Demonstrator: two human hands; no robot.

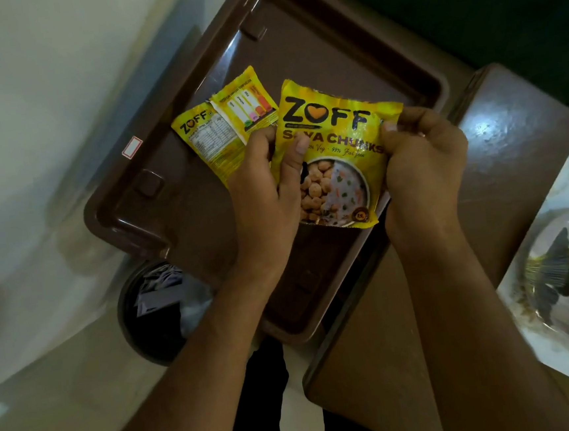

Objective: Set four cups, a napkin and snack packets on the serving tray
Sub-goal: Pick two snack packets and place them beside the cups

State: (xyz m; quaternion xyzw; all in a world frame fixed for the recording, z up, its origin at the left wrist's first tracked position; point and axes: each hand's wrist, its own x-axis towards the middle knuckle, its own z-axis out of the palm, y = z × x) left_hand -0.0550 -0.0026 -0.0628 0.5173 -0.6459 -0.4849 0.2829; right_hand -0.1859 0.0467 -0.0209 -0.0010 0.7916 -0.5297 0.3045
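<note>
Two bare hands, left hand (pixel 266 186) and right hand (pixel 422 155), clamped on opposite edges of glossy yellow soya-chunks packet (pixel 337 162), partly covering its print. Held face-up over brown plastic serving tray (pixel 158 205). Second yellow packet (pixel 224 127) lying back-up on tray, far left, near corner hidden.
</note>
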